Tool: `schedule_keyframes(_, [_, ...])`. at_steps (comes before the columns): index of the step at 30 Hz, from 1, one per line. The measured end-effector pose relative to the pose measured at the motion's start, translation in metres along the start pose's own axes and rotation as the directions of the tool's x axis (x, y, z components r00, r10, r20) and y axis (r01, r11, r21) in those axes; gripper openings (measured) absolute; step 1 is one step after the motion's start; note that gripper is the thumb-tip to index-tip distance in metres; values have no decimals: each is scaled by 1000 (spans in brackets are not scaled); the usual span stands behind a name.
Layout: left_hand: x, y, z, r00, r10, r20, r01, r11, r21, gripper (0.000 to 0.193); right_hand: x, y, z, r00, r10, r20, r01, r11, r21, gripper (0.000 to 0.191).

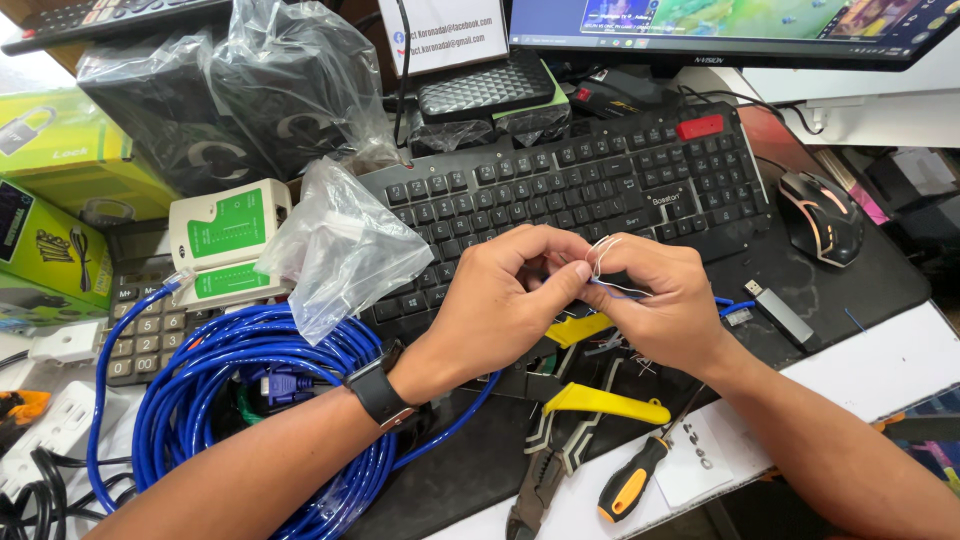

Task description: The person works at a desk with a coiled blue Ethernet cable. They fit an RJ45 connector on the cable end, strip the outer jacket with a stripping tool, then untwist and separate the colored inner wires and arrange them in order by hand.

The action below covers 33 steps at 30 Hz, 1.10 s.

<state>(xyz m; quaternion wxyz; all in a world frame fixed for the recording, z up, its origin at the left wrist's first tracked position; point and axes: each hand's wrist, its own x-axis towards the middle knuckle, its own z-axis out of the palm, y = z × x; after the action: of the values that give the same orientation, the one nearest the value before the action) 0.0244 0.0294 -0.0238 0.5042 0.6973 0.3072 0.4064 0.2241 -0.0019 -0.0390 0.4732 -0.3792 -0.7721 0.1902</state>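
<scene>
**Sorting thin wire strands at cable end**

Thin wires (603, 262) fanned out between both hands, above front edge of keyboard (570, 190); pale strands looping up, blue one running out to the right. Pinched by left hand (510, 300) w/ thumb and forefinger closed tight on the strands near the base. Right hand (665, 305) also closed on them, fingertips curled in, pulling a strand aside. Exact number of strands too small to tell.

Probably best done w/ left pinch kept close to the jacket end so strands stay flat, right fingers straightening one at a time; no hard tugging, kinks likely.

Directly below hands: yellow-handled crimp tool (590, 395) and pliers (540, 470) on dark mat, orange/black screwdriver (630, 485) beside them. Blue cable coil (240, 400) lying left under forearm, smartwatch (378, 388) on left wrist. Cable tester (228, 240) and clear plastic bag (340, 245) further left; mouse (820, 215) and USB stick (780, 310) well apart to the right.
</scene>
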Motion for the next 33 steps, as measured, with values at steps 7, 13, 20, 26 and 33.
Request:
schedule_keyframes(7, [-2,1,0,964,257,-64,-246,959,142,11,-2,1,3,991,107,-75,-108,994,-9,13])
schedule_keyframes(13, [-6,4,4,1000,26,-7,-26,998,-63,12,-7,10,0,991,131,24,-133,965,227,11])
schedule_keyframes(20, [-2,-7,5,999,25,41,-12,960,-280,11,-13,21,-16,974,178,137,-224,830,511,24])
schedule_keyframes(26, [-5,-8,7,989,27,143,17,956,-294,11,-16,18,-23,961,245,125,-272,915,299,25])
schedule_keyframes(33, [-8,-1,9,993,-116,35,119,988,-94,15,-17,10,-14,972,236,17,-224,894,389,13])
